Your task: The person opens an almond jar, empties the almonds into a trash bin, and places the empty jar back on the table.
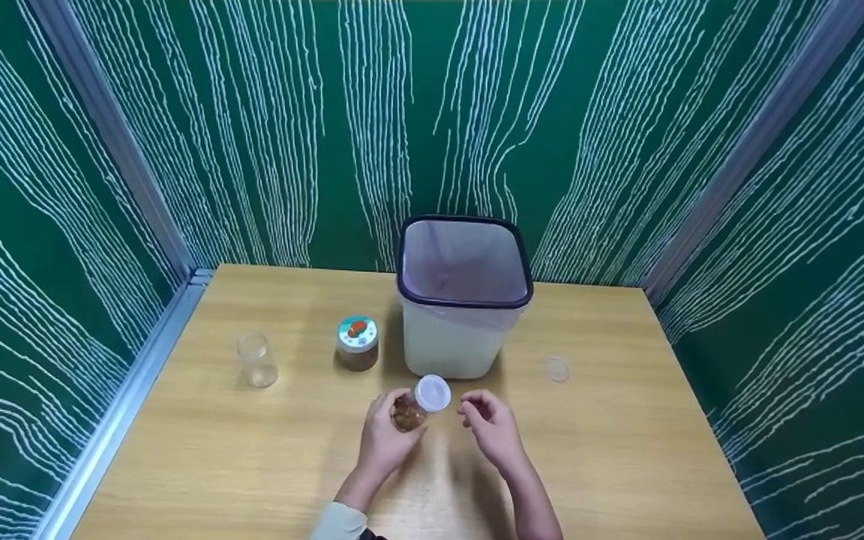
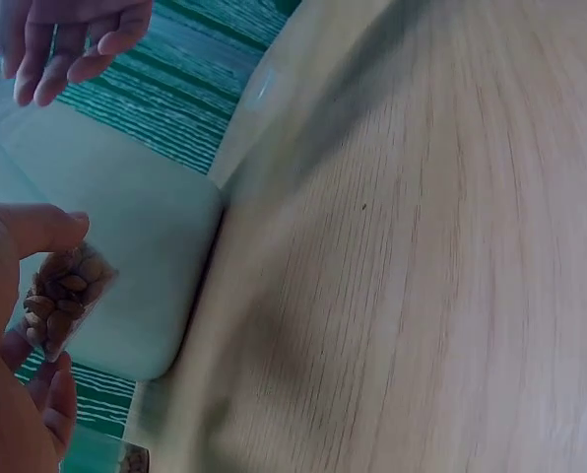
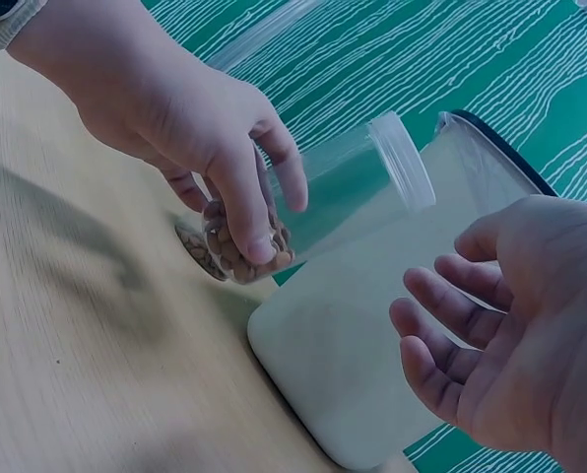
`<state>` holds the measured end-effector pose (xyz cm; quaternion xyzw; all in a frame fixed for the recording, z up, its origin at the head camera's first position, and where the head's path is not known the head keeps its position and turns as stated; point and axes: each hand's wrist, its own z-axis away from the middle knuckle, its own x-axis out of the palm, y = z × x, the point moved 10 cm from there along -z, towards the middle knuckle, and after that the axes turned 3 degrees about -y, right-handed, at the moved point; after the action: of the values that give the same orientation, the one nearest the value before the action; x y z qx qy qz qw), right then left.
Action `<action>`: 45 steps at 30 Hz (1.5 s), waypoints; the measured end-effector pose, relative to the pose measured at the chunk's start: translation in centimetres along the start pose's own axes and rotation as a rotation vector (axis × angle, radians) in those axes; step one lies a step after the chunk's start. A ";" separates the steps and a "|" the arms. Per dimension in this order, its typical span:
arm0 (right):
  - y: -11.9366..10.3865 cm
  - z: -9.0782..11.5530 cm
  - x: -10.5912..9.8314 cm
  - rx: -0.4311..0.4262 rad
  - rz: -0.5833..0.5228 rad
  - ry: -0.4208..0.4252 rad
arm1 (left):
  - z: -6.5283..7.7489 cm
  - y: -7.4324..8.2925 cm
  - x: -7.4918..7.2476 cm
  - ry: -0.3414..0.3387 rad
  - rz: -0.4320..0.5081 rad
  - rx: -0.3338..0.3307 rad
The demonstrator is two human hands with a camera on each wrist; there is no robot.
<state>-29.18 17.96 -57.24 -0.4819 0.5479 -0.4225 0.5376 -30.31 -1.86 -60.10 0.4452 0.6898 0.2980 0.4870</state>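
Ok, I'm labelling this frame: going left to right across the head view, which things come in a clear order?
Clear container, jar with a patterned lid, held jar of nuts, right hand, clear round disc.

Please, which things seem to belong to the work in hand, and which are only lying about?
In use, apparently:
left hand, holding jar of brown pieces
white lid on it
right hand, nearby

Probably lying about:
clear container
picture-lidded jar
clear disc
bin
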 end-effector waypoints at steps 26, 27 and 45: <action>-1.5 1.4 1.8 -0.098 0.194 -0.014 | 1.6 1.2 -0.5 -0.021 -0.223 0.112; -1.6 1.3 1.8 -0.100 0.211 0.008 | 1.7 1.5 -0.6 -0.011 -0.249 0.138; -3.7 1.4 0.5 -0.210 0.277 0.231 | 1.0 3.5 -0.9 0.016 -0.374 0.320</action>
<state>-27.46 16.85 -53.76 -0.4036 0.7083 -0.3374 0.4708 -28.07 -1.17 -57.12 0.3788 0.8026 0.0930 0.4513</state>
